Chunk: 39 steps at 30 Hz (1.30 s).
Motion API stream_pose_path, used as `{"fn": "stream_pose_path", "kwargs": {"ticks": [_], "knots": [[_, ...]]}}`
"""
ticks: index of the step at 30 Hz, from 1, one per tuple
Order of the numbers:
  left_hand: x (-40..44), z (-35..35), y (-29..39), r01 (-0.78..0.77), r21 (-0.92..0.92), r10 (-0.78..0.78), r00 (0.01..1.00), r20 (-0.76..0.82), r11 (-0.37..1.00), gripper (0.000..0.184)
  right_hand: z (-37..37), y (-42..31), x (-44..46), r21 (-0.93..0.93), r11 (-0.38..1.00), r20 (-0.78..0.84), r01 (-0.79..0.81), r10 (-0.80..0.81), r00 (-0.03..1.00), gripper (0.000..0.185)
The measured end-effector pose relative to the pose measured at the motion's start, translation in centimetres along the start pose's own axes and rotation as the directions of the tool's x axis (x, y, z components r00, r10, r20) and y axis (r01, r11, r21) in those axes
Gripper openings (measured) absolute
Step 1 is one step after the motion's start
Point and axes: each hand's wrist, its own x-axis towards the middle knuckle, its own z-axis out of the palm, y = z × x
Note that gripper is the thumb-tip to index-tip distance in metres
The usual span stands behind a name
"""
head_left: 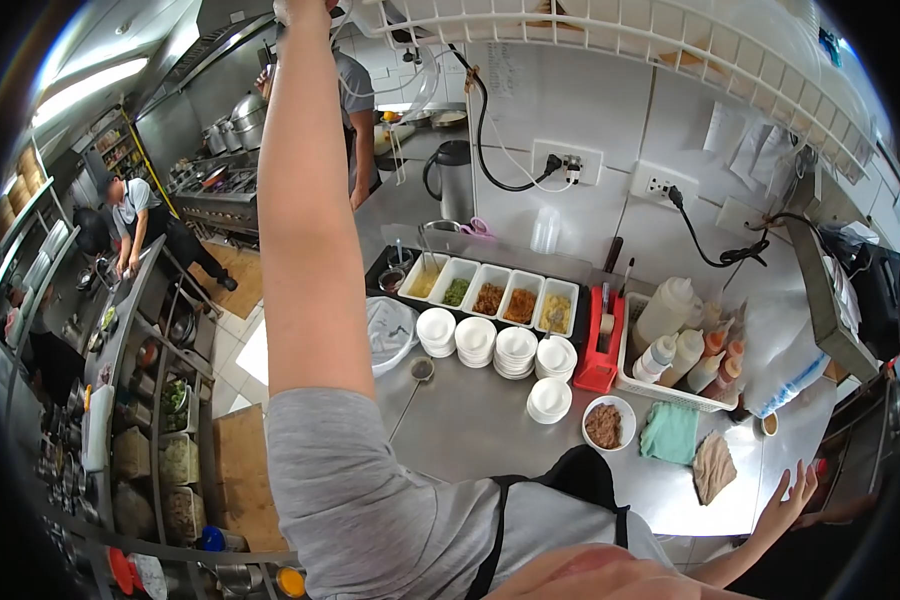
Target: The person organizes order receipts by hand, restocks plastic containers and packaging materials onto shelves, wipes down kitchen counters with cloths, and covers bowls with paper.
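My left arm stretches straight up across the view. My left hand (303, 10) is cut off by the top edge beside the white wire rack (610, 30), so its fingers and anything in them are hidden. Low on the right, my right hand (788, 508) hangs with spread fingers beyond the steel counter's front edge and holds nothing. Nearest to it on the counter lie a tan cloth (714, 468) and a green cloth (669, 432). A white bowl of brown meat (606, 424) stands left of the cloths.
Behind stacked white saucers (517, 352) stand white tubs of toppings (489, 298). A red tape dispenser (600, 340) sits beside a basket of squeeze bottles (682, 390). A ladle (422, 370) lies on the counter. Co-workers stand by the left counter (135, 225) and behind my raised arm (362, 120).
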Motion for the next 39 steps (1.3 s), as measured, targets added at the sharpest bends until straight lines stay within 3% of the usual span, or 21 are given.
{"fn": "stream_pose_path", "kwargs": {"ticks": [4,9,13,16,18,19,21,28,31,33,37,39], "knots": [[-0.9,-0.8,0.5,0.033,-0.054,-0.028,0.996,0.085,0.998,0.035,0.1,0.3,-0.1,-0.012,1.0,0.027,-0.019,0.019,0.999,0.029],[-3.1,-1.1,2.2,0.034,0.099,-0.048,0.988,0.148,0.995,0.036,0.0,0.2,-0.1,-0.024,0.999,0.053,-0.037,0.038,0.998,0.03],[-1.2,-3.0,1.3,0.023,0.085,-0.046,0.961,0.271,0.996,0.037,-0.3,0.4,-0.5,-0.032,0.998,0.042,-0.05,0.051,0.998,0.03],[1.9,-3.4,-0.2,0.12,-0.078,-0.089,0.942,0.324,0.99,0.041,-0.4,1.2,-0.8,-0.033,0.997,0.041,-0.071,0.072,0.997,0.03],[1.4,-3.1,0.3,0.268,-0.246,-0.207,0.946,0.249,0.931,0.042,-0.6,1.2,-1.0,-0.031,0.996,0.036,-0.08,0.081,0.996,0.03],[1.1,-2.8,0.5,0.27,-0.247,-0.208,0.945,0.251,0.931,0.042,-0.6,1.3,-1.1,-0.022,0.997,0.032,-0.078,0.079,0.996,0.03],[-3.5,-1.6,3.2,0.225,0.03,-0.227,0.963,0.145,0.974,0.037,-0.8,1.2,-1.1,-0.016,0.997,0.025,-0.076,0.076,0.997,0.03],[1.1,-1.6,1.4,0.066,0.145,-0.095,0.974,0.204,0.987,0.022,-1.1,2.1,-1.7,-0.027,0.996,0.022,-0.084,0.085,0.996,0.03],[2.2,-1.7,1.1,0.049,-0.007,-0.046,0.974,0.22,0.999,0.017,-1.4,1.9,-2.0,-0.025,0.995,0.019,-0.097,0.098,0.995,0.03],[7.5,-3.4,-0.5,0.211,-0.48,0.022,0.9,0.435,0.851,0.019,-1.6,1.8,-2.1,-0.026,0.994,0.013,-0.108,0.108,0.994,0.03],[7.1,-5.4,0.5,0.283,-0.576,-0.021,0.908,0.418,0.767,0.024,-2.1,1.8,-2.1,-0.022,0.996,-0.008,-0.089,0.089,0.996,0.03],[6.0,-6.3,3.2,0.181,-0.536,-0.043,0.965,0.26,0.824,0.025,-2.2,1.7,-2.0,-0.01,0.996,-0.009,-0.086,0.086,0.996,0.029]]}}
